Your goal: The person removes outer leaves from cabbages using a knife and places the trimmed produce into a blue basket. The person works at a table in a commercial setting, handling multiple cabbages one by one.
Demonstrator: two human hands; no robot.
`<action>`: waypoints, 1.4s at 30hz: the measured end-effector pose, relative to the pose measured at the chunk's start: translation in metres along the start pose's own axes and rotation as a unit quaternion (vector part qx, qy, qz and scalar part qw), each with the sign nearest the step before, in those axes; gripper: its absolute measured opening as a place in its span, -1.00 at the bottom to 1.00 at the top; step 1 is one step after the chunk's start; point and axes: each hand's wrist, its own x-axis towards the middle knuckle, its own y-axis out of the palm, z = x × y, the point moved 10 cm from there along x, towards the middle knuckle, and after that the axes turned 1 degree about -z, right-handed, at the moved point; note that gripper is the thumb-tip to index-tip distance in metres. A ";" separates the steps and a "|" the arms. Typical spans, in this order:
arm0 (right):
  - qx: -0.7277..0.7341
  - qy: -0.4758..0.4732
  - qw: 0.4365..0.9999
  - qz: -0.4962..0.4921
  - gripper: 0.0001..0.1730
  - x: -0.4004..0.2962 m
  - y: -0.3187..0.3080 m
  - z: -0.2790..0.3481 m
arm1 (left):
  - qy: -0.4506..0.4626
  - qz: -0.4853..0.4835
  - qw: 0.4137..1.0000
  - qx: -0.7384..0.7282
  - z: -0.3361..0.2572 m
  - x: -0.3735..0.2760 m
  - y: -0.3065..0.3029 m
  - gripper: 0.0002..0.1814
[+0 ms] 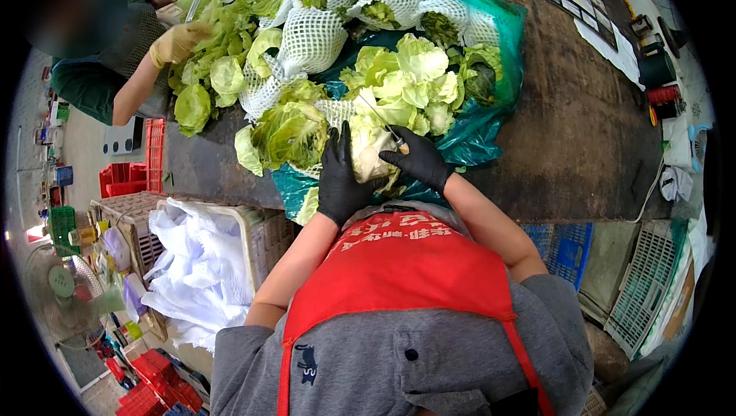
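Against my red apron, my left hand (343, 177) in a black glove presses along the left side of a pale lettuce head (368, 148). My right hand (422, 162), also black-gloved, grips a knife (402, 144) by its wooden handle. Its thin blade points up and left over the head. A darker leafy head (290, 134) lies left of my left hand. Beyond my hands, loose pale leaves (411, 85) are heaped on a green plastic bag (480, 122). Several heads in white foam nets (313, 39) rest at the bag's far side.
Across the dark table (575, 117), a co-worker's gloved hand (181, 42) touches a leaf pile (227, 42). White foam nets (195, 261) fill a crate (247, 243) at my left. A blue crate (560, 249) stands below the table edge at right. Papers (609, 51) lie far right.
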 end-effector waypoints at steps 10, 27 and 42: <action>-0.123 -0.023 0.992 0.021 -0.67 -0.036 -0.001 0.021 | -0.009 -0.010 1.000 -0.020 -0.001 0.019 -0.007 0.06; -0.142 0.033 0.989 -0.016 -0.64 0.007 -0.004 0.000 | -0.071 -0.032 0.995 0.064 -0.001 0.027 0.007 0.11; -0.171 -0.137 0.967 -0.132 -0.63 0.005 -0.013 0.064 | -0.004 -0.021 1.000 0.023 0.005 0.007 0.001 0.01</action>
